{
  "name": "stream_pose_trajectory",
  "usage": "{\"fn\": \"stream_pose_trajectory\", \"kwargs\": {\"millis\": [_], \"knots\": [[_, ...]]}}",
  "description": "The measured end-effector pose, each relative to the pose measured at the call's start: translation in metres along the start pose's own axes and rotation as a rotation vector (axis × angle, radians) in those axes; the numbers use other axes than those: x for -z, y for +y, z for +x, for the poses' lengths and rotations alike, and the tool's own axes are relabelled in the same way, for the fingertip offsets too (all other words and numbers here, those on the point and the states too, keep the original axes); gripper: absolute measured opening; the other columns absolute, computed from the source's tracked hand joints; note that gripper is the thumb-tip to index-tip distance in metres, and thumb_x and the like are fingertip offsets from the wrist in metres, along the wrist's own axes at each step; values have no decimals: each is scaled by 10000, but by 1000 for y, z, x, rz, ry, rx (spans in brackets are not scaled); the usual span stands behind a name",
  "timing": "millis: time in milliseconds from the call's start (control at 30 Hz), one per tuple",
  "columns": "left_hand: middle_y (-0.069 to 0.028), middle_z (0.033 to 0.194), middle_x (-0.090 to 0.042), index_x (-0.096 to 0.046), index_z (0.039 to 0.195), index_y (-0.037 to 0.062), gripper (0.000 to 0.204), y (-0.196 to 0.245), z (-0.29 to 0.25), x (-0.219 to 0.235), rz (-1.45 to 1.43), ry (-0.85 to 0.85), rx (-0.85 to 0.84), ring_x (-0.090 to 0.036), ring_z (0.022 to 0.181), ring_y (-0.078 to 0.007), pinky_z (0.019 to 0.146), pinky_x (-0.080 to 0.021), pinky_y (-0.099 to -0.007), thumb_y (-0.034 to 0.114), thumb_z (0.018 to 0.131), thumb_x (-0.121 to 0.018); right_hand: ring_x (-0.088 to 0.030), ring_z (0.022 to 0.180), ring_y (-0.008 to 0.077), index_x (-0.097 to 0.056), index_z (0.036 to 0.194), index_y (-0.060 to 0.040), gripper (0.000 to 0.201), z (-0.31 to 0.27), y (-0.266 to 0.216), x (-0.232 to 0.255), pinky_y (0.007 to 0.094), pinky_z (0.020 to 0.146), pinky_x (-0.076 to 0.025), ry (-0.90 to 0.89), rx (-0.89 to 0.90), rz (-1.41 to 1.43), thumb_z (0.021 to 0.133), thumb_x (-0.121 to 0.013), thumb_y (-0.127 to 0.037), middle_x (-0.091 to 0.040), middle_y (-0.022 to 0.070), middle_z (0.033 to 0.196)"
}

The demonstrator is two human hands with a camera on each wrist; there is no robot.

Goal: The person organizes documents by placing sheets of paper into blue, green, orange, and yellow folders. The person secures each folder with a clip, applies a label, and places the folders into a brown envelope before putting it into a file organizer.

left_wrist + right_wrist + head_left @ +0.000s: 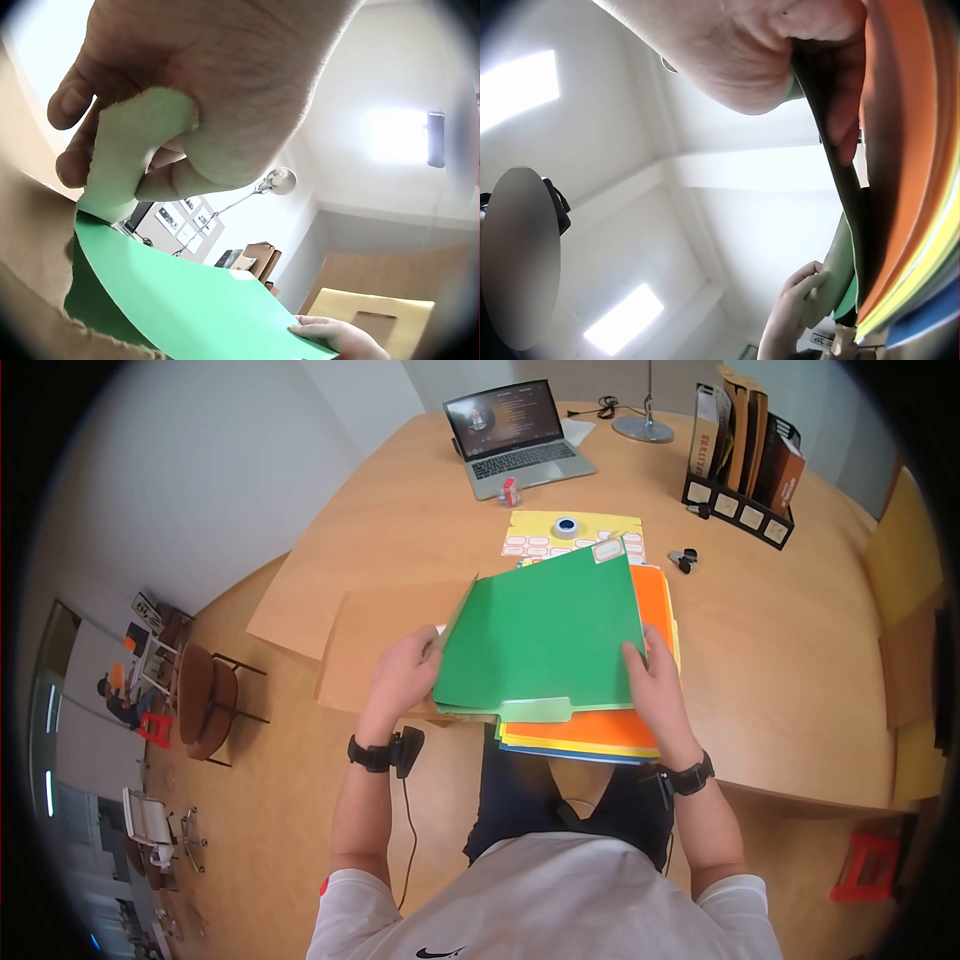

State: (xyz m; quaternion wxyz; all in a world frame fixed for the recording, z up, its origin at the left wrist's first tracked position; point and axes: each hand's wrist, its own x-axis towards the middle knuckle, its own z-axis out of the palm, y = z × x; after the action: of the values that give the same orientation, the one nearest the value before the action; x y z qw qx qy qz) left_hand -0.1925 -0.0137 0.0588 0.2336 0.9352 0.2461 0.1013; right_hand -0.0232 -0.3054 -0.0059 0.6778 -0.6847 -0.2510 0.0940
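Observation:
A green file folder [545,635] with a white label lies tilted over a stack of orange, yellow and blue folders [600,732]. My right hand [660,682] grips its right edge, thumb on top and fingers underneath. My left hand [405,668] pinches the torn-edged mouth of a large brown paper envelope [385,630]. In the left wrist view, the envelope's lifted flap [124,150] is between thumb and fingers, and the green folder's left edge is at the opening. The right wrist view shows the folder raised away from the orange one below.
Behind the stack are a yellow label sheet [580,548] and a tape roll [566,528]. Further back stand a laptop [525,445], a small clear container [509,492] and a lamp base [643,429]. Black clips [683,560] and a book rack [740,510] are at right.

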Motion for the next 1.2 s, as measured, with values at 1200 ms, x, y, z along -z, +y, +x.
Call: {"fn": "stream_pose_trajectory", "kwargs": {"millis": [1200], "knots": [[-193, 800, -632, -537, 963, 44, 185, 2, -8, -9, 66, -51, -40, -619, 776, -413, 660, -470, -491, 224, 975, -495, -722, 788, 158, -479, 1359, -25, 341, 3, -50, -47, 244, 605, -528, -458, -547, 391, 1119, -383, -246, -694, 102, 1103]]}}
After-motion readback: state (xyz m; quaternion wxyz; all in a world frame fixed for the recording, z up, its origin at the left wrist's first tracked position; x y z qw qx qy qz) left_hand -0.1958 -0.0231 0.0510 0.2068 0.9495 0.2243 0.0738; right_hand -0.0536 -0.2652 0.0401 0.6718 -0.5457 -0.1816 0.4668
